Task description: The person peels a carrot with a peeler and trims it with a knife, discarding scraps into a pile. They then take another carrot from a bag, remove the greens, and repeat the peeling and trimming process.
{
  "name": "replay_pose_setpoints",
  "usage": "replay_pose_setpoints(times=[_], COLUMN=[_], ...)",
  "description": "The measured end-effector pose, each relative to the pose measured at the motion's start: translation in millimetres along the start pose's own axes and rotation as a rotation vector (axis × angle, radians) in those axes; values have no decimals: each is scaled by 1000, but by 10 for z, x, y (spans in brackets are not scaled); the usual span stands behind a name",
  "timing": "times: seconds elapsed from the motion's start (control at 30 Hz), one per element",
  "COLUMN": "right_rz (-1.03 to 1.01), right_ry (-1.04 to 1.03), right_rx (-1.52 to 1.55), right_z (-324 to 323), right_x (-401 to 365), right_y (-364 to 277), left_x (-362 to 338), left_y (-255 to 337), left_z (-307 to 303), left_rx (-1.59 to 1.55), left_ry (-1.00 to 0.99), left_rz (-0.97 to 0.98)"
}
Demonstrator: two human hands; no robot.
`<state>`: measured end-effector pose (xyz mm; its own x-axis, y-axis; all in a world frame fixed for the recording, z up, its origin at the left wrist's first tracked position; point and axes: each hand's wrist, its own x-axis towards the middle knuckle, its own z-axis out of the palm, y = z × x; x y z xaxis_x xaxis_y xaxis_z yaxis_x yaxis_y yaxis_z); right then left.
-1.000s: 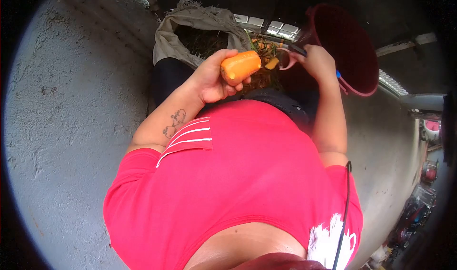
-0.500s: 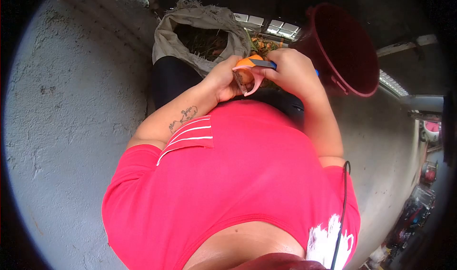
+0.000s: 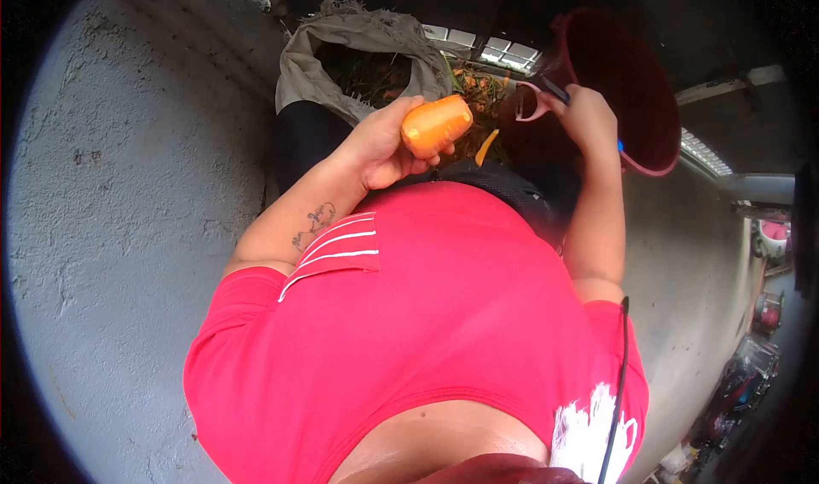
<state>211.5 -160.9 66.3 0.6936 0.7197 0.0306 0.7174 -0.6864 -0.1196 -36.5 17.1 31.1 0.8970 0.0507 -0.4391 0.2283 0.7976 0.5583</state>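
A short, thick carrot [image 3: 437,126] with bright orange flesh and small yellowish spots is in my left hand [image 3: 388,147], its fingers wrapped round the near side. My right hand [image 3: 593,117] is closed around a pink peeler [image 3: 531,103] and a knife [image 3: 555,92] whose blue handle shows below the fist. It is held beside the dark red bucket [image 3: 589,117], apart from the carrot. Between the hands, a strip of orange peel [image 3: 486,147] hangs below the carrot's level, perhaps falling.
A frayed whitish woven sack [image 3: 299,70] stands open at the far left, with plant scraps inside. Orange and green scraps [image 3: 482,92] lie on the ground beyond my hands. A grey wall [image 3: 128,228] rises close on the left; assorted items line the far right.
My right hand has moved right with the peeler and knife, away from the carrot. The carrot now shows more fully in my left hand, and a peel strip has come loose.
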Motion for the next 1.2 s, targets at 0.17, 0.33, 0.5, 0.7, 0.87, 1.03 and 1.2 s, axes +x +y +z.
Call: replay_pose_setpoints(times=[0.17, 0.33, 0.5, 0.7, 0.87, 1.03, 1.2], right_rz=[-204, -427, -450, -340, -131, -403, -465], right_ry=[52, 20, 0, 70, 45, 17, -10], right_rx=[297, 231, 210, 70, 119, 243, 202], right_z=[-143, -129, -120, 8, -27, -196, -133], right_x=[-228, -416, -423, -128, -25, -321, -392], right_y=[-336, -813, -844, -386, -205, -656, -851], left_x=[110, 308, 281, 60, 29, 242, 254], left_y=[-13, -177, -231, -77, 65, -65, -145], left_z=[-51, 19, -11, -66, -6, -139, 124], left_rx=[-154, -275, -155, -35, -208, -233, -221], left_ry=[-76, 16, 69, 56, 31, -22, 95], left_rz=[-71, -37, 25, 4, -62, -81, 15])
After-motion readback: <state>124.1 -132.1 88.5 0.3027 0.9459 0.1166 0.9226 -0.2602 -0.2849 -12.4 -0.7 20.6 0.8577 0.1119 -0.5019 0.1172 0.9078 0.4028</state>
